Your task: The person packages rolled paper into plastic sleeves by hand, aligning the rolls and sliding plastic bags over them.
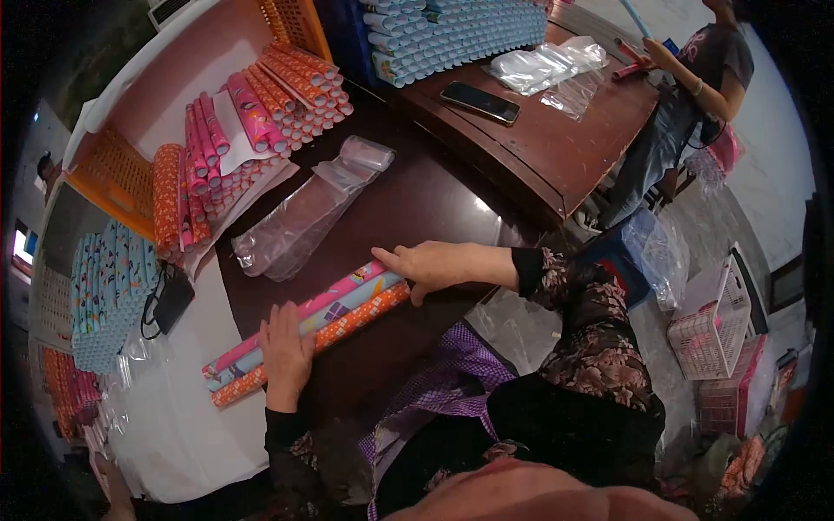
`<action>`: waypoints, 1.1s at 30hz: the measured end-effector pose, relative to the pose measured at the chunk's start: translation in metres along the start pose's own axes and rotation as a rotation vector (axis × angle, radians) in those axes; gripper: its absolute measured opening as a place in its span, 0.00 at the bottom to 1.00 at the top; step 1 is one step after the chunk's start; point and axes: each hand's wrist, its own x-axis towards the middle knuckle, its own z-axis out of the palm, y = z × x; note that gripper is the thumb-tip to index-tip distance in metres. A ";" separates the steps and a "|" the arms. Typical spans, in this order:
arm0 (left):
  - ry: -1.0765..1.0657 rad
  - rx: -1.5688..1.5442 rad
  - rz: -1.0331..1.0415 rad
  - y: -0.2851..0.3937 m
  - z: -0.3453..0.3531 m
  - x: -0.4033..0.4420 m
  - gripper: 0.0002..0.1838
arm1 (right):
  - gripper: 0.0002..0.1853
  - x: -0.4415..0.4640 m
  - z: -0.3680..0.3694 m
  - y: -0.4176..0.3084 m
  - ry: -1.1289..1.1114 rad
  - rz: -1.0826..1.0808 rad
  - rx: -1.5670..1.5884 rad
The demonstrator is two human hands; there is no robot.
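1. Three rolls (344,306) lie side by side on the dark table (417,200) in front of the person, their lower-left ends over white paper (174,434).
2. Their long axes run parallel, slanting from lower left to upper right in the view. The pink roll (334,292) is farthest from the person, the light blue roll (323,319) sits in the middle, and the orange roll (363,313) is nearest. They look to be touching.
3. The left hand (288,343) lies across the rolls toward their lower-left ends — fingers stretched out and close together, pointing away from the person. It rests on top of the rolls rather than wrapping round them.
4. The right hand (439,267) is spread wide at the upper-right ends. One finger reaches the pink roll and another digit the orange one, so it holds all three rolls between them; I cannot tell how firmly.
5. Just beyond the rolls, a clear plastic bag (304,208) lies on the table, its long side slanting roughly the same way.
6. Farther off, pink and orange rolls (252,113) are piled near an orange crate (109,174). A phone (480,102) lies on the next table (556,156), near stacked light blue rolls (460,43).
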 end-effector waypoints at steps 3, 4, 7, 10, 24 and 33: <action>0.004 -0.007 0.005 0.001 -0.002 0.000 0.32 | 0.59 0.002 -0.001 0.005 -0.038 0.011 0.112; 0.002 -0.005 0.004 0.001 -0.003 0.001 0.32 | 0.58 0.002 -0.005 0.004 -0.064 0.045 0.117; -0.008 -0.022 0.003 0.002 -0.005 0.000 0.32 | 0.55 0.002 -0.005 0.006 -0.065 0.088 0.116; -0.024 -0.031 0.003 0.002 -0.004 0.001 0.31 | 0.47 0.000 -0.007 0.005 -0.051 0.110 0.132; 0.025 0.023 -0.076 -0.006 -0.002 -0.021 0.34 | 0.13 0.014 0.004 0.000 -0.048 0.025 0.187; 0.625 -1.126 -0.661 0.017 -0.016 -0.056 0.12 | 0.02 -0.001 -0.006 -0.027 0.098 0.064 0.294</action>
